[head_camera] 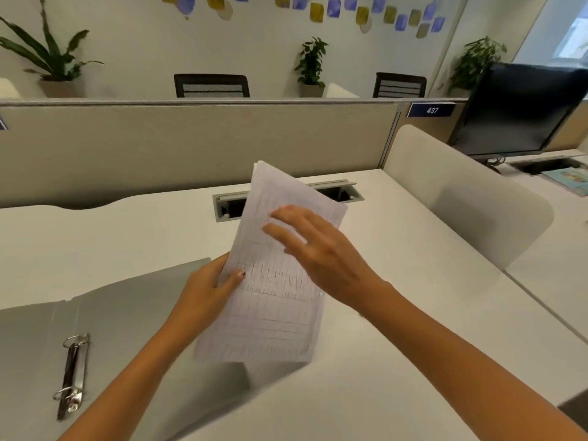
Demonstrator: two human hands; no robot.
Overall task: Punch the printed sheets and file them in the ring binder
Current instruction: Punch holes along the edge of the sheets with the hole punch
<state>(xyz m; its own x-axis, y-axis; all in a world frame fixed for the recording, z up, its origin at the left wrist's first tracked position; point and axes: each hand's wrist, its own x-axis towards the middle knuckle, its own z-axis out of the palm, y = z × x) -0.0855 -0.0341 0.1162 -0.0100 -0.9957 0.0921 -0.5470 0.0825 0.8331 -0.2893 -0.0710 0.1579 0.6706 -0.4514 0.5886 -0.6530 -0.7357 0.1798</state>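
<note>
Lengthwise, printed sheets (pixel 273 281) pointing away.

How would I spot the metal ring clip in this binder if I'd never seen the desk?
Start at the white desk, then go to the grey binder lying open at its near left. The ring clip is the narrow metal strip along the binder's spine, left of the left hand. It alone is shiny, with two closed wire loops.

Grey ring binder (pixel 127 310), white sheets (pixel 273 281) with seemingly gridded print
</note>
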